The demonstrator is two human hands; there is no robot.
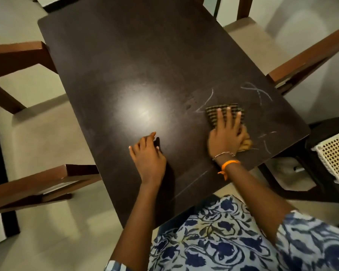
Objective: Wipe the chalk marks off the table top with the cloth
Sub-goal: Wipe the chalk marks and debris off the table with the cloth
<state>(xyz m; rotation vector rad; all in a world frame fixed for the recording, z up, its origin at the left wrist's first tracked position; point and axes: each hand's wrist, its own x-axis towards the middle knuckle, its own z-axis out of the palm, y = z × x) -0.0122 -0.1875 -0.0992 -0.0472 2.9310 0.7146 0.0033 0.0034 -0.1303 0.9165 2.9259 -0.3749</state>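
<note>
The dark wooden table top (137, 61) fills the middle of the view. White chalk marks (256, 91) are scribbled near its right edge, with fainter chalk lines (266, 141) lower right and one chalk stroke (205, 102) left of the cloth. A striped brown and yellow cloth (226, 108) lies flat on the table among these marks. My right hand (226, 137) presses down on it with fingers spread. My left hand (148, 157) rests on the table to the left, fingers loosely apart, holding nothing.
Wooden chairs (18, 55) stand on the left and another chair (305, 61) at the right. A white perforated basket (335, 153) sits at the far right beside the table's corner. A bright light reflection (141, 110) glares on the table centre.
</note>
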